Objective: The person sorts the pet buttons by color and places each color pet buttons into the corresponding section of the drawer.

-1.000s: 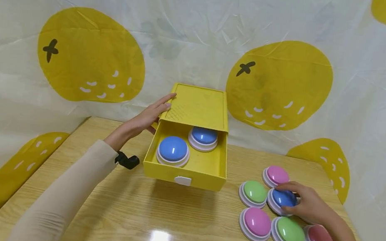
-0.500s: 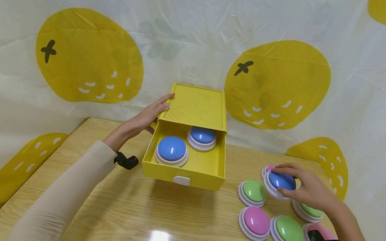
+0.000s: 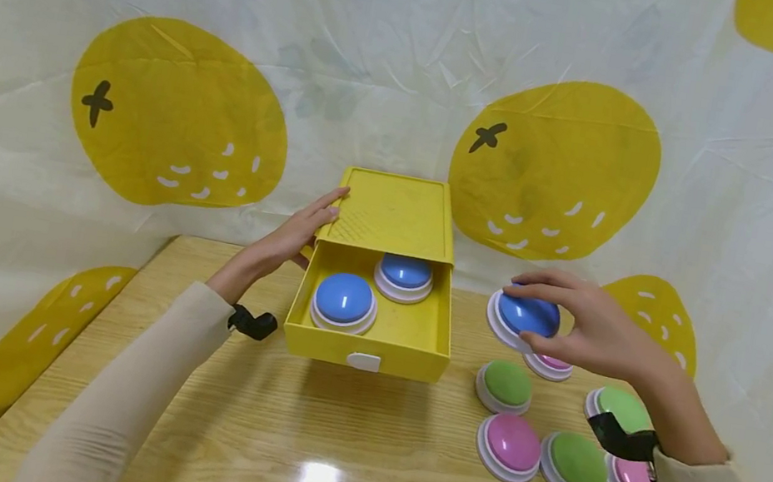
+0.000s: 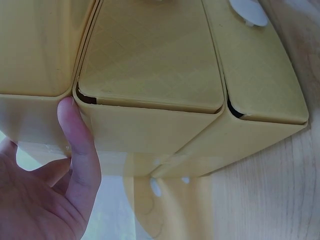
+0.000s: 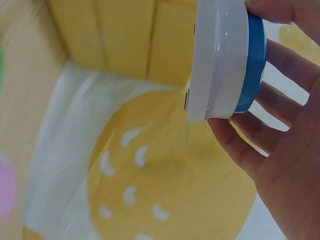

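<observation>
My right hand (image 3: 588,328) grips a blue push-button buzzer (image 3: 525,312) with a white round base, thumb and fingers around its rim, held up over the table's right side. The right wrist view shows the buzzer (image 5: 220,65) side-on. My left hand (image 3: 284,237) rests on the left side of a yellow drawer unit (image 3: 394,213), fingers at its upper edge. In the left wrist view the thumb (image 4: 80,150) lies against the unit's side. The top drawer (image 3: 421,331) is pulled out; two blue buzzers, a front one (image 3: 344,298) and a back one (image 3: 405,275), sit in it.
On the wooden table (image 3: 234,436), to the right, lie several pink and green buzzers, among them a green one (image 3: 506,385) and a pink one (image 3: 512,444). A fruit-print curtain (image 3: 378,105) hangs behind and at both sides. Lower drawers (image 4: 150,60) stay closed.
My right hand has lifted the blue buzzer from among the others and carried it up and to the left, over a pink one. The left hand has kept its place on the drawer unit.
</observation>
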Tool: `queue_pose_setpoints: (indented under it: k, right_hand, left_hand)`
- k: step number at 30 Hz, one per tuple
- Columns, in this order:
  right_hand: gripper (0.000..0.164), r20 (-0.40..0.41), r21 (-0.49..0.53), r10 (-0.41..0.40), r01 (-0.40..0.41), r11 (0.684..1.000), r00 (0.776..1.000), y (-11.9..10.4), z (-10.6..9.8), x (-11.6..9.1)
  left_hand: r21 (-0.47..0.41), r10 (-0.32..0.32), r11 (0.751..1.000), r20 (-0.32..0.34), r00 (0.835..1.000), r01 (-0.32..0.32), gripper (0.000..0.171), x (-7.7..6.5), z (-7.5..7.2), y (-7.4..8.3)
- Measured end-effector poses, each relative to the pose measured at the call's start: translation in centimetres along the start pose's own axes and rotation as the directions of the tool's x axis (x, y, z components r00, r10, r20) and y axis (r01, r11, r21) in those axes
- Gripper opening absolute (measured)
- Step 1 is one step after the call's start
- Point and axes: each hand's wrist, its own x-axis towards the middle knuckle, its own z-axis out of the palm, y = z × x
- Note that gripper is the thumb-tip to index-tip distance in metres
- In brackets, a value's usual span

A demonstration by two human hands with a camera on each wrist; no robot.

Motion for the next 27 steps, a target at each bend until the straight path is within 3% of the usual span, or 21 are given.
queue_pose_setpoints:
  k: [11,20,27]
  right_hand:
    - [0.052,0.028,0.079,-0.115,0.113,0.99,0.993,-3.4,0.2,5.4]
    - [0.047,0.112,0.131,-0.11,0.095,0.987,0.988,-5.3,1.2,8.0]
    - [0.045,0.133,0.11,-0.186,0.172,0.979,0.974,-6.1,2.3,9.7]
  left_hand:
    - [0.01,0.007,1.0,-0.008,1.0,-0.007,0.055,-0.2,0.1,0.3]
    - [0.011,0.006,1.0,0.0,1.0,-0.006,0.056,-0.1,0.1,0.0]
    - [-0.005,0.003,1.0,-0.001,1.0,-0.003,0.055,-0.2,0.1,0.1]
